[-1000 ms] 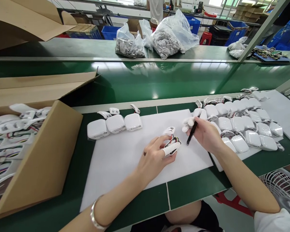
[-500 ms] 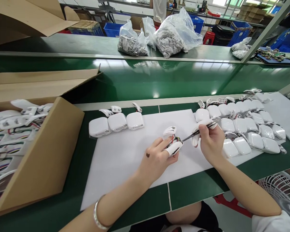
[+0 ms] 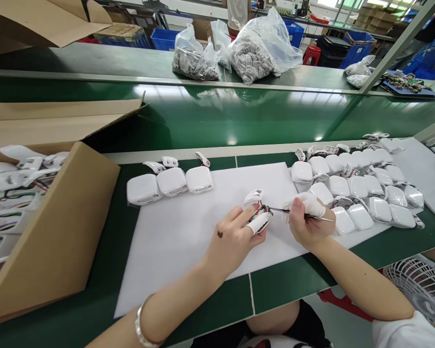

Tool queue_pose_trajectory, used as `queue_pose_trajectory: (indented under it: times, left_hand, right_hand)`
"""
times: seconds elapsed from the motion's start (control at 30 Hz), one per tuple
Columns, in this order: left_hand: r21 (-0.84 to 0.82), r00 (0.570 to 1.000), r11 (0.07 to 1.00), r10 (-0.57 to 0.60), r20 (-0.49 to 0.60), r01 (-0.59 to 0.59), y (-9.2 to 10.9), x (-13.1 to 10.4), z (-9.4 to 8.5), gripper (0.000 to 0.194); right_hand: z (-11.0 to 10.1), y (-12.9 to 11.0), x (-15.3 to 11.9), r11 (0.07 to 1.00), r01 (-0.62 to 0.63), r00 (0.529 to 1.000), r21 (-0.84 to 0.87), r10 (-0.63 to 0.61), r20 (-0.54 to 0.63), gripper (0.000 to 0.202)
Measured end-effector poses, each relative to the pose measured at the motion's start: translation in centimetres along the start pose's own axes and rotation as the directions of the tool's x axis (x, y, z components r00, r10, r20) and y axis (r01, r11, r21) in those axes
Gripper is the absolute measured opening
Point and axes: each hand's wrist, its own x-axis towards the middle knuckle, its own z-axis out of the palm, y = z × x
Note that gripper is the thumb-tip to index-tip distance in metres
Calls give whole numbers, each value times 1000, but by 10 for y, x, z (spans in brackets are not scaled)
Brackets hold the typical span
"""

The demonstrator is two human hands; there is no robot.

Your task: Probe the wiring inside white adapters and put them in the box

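Observation:
My left hand (image 3: 235, 234) is closed around a small white plastic part with coloured wires (image 3: 264, 209), held over the white sheet (image 3: 177, 241). A white cover is on its thumb. A white curved piece (image 3: 253, 197) sticks up just beyond its fingers. In my right hand (image 3: 308, 222), with white covers on some fingers, is a pair of metal tweezers (image 3: 281, 210). Their tips reach the wires at my left hand; whether they grip one I cannot tell. Beyond my left hand stand three rounded white housings (image 3: 172, 181), each with a small white piece behind it.
An open cardboard box (image 3: 58, 232) of white wired parts stands at the left. Rows of white housings (image 3: 357, 186) cover the right side of the sheet. Clear bags of small parts (image 3: 253, 58) lie on the ledge behind. A white fan (image 3: 420, 290) is at lower right.
My right hand has come lower and slightly left, and the tweezers now lie flatter, with their rear end pointing down to the right. My left hand keeps its hold. The view has shifted slightly.

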Motion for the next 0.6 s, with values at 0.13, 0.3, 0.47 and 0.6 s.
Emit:
queue_pose_trajectory:
  times: [0.13, 0.3, 0.47, 0.6]
  left_hand:
    - [-20, 1000, 1000, -4, 4, 4, 0, -1, 0, 10]
    - [-16, 1000, 1000, 4, -4, -4, 0, -2, 0, 9]
    - [38, 999, 999, 32, -10, -31, 2, -2, 0, 9]
    - [57, 999, 998, 28, -18, -27, 3, -1, 0, 8]
  right_hand:
    - [3, -4, 3, 994, 102, 994, -28, -102, -25, 37]
    - [8, -11, 10, 981, 141, 990, -131, -139, 26, 38]
    - [17, -16, 21, 987, 28, 995, -159, -13, 96, 39]
    - [11, -21, 26, 991, 85, 995, -108, -78, 69, 38]
